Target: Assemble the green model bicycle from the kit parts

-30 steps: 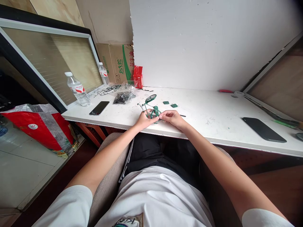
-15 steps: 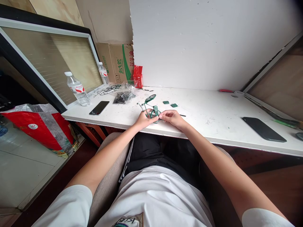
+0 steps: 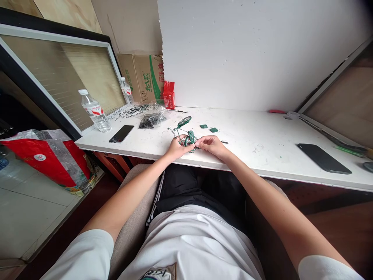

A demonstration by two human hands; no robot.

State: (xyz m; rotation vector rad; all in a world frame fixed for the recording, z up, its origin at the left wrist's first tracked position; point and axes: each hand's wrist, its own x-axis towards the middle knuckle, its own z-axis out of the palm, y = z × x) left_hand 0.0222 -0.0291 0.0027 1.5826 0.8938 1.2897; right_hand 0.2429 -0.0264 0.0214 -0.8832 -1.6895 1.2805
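A small green model bicycle (image 3: 190,136) is held over the front part of the white table, one wheel (image 3: 184,121) pointing away from me. My left hand (image 3: 177,147) is closed round its frame from the left, thumb laid along the near side. From the right, my right hand (image 3: 210,145) pinches at the near wheel, its fingertips meeting the left thumb. Whether a small part sits in that pinch is hidden. Beyond the right hand lie two flat green pieces (image 3: 203,126) (image 3: 214,130), and a thin dark stick (image 3: 224,142) lies beside it.
Left on the table are a phone (image 3: 121,133), a water bottle (image 3: 95,111) and a clear bag of black parts (image 3: 151,119). Black part frames (image 3: 131,111) and a red box (image 3: 169,95) stand behind. A dark phone (image 3: 324,158) lies right, near the table edge (image 3: 291,180).
Hardly anything differs. The view has shifted very slightly, and both hands keep the same hold on the bicycle.
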